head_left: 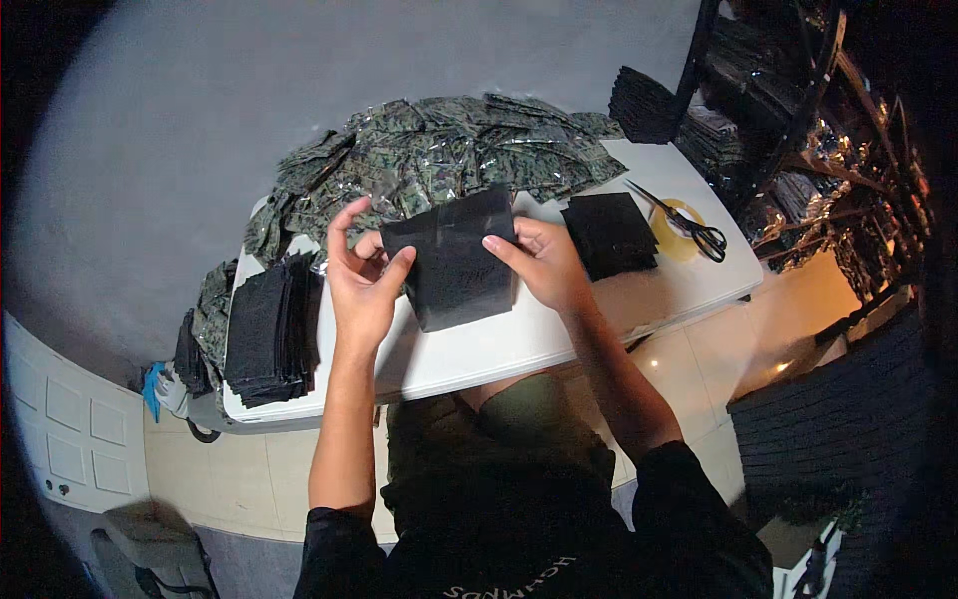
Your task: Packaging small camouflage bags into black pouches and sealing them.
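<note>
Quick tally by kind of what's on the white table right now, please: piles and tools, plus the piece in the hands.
Black flat piece held in both hands: 1
Black stacks: 2
Camouflage packet heap: 1
Scissors: 1
Tape roll: 1
Total: 6

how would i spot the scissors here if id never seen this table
Start at the white table and go to its far right end, beside the dark shelving. The scissors lie there, black handles resting on a yellow tape roll, just right of a small black stack; they are the only metal tool.
</note>
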A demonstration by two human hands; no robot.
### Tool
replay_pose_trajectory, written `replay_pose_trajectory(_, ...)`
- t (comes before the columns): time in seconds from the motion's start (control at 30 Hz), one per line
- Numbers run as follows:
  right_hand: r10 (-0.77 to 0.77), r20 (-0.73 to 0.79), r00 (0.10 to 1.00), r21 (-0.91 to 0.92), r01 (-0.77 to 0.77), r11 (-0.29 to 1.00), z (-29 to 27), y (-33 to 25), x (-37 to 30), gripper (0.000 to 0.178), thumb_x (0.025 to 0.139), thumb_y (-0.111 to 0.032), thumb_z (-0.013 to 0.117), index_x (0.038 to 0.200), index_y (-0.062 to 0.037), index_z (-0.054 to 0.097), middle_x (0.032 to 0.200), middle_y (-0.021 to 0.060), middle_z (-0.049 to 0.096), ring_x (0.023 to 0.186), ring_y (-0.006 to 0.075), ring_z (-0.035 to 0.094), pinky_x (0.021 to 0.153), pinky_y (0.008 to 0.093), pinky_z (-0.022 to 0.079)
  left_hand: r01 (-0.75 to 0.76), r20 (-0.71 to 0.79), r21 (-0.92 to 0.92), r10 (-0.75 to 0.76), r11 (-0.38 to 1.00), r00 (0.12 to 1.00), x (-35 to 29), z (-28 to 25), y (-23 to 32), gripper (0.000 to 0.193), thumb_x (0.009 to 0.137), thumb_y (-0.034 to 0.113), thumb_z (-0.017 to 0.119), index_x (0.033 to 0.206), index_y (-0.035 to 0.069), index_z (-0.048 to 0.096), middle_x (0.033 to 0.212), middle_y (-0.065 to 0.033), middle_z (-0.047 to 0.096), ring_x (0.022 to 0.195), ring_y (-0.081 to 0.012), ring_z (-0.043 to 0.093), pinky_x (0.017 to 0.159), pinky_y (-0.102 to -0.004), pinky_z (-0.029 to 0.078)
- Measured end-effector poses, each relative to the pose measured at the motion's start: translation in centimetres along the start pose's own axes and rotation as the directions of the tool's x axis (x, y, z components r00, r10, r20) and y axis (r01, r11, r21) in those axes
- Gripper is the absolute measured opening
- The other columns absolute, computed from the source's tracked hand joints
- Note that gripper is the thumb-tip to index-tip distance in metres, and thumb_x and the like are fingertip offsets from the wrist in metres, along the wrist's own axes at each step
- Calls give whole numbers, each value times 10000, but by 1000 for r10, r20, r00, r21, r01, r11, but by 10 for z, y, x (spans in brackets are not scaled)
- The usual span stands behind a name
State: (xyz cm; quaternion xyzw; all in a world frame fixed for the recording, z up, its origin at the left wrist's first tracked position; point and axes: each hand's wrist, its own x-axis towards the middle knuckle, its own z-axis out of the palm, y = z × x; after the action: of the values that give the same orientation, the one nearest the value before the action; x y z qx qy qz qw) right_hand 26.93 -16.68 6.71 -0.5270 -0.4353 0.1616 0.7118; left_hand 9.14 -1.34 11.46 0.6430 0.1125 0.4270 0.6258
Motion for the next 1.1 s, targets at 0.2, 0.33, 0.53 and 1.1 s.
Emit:
replay_pose_trajectory(0.2,-16,35,999,-83,19,996,-8,-2,0,195,1029,-128,801,917,14,729,851,-29,699,818,32,598,727,267,486,-82,89,64,76,995,993,-1,-9,-12,713,899,-143,759,1528,86,516,901,68,574,831,-40,529,780,-213,418)
replay_pose_trajectory(0.33,2,22,1000,-102,0,995,-12,-10,-6,189,1025,-106,800,899,-13,694,838,-33,672,798,28,583,713,257,474,-96,117,62,88,993,989,1,-15,-9,725,899,-125,784,1532,73,491,978,9,732,863,-56,594,813,-225,467)
replay_pose_trajectory(0.53,-58,-72,996,51,62,997,0,5,-2,93,1050,-52,750,995,-25,678,895,-29,690,786,23,574,711,237,464,-34,125,-161,54,986,991,-2,-10,-17,782,908,-152,775,1577,79,442,1148,-80,767,1028,-121,711,888,-282,570)
replay_pose_trajectory(1.1,-219,0,976,-402,200,893,-29,4,0,99,1013,-76,769,1023,22,774,922,88,803,866,144,762,854,285,601,-57,37,46,55,997,998,3,-17,-32,690,909,-122,818,1517,64,548,760,87,586,643,16,500,603,-163,382)
